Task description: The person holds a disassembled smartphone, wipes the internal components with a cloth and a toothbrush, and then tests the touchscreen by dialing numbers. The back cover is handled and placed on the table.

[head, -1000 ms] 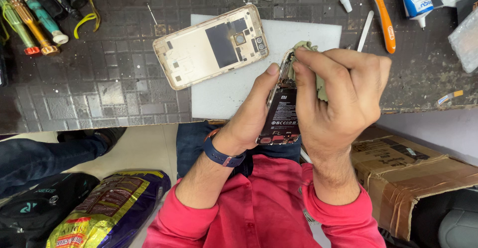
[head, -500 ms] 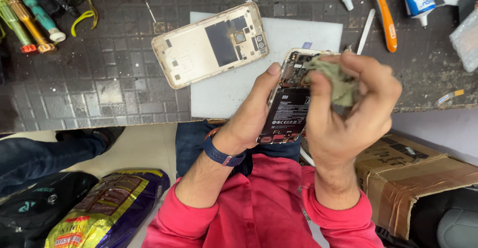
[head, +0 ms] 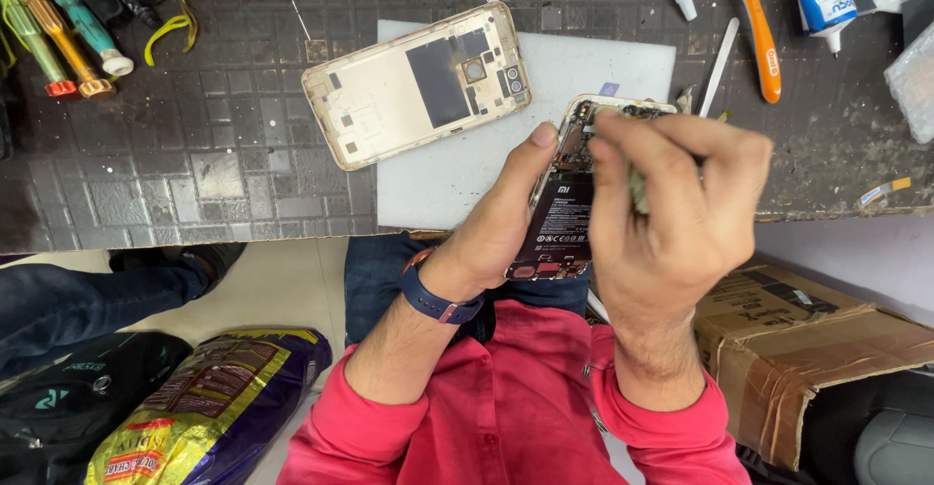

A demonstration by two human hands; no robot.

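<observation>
From the head camera, we see our left hand (head: 501, 222) wrapped around the opened phone (head: 564, 203), holding it up over the white mat (head: 438, 174) on the tabletop (head: 195, 154). Our right hand (head: 681, 213) has slid back across the top of the phone, fingers pinching a small greenish cloth (head: 637, 188), so the rubbing goes on. The gold back cover (head: 418, 86) lies where it was.

Dark gridded worktable (head: 195, 183), pale floor (head: 282, 286), taped cardboard box (head: 808, 349) beside it
</observation>
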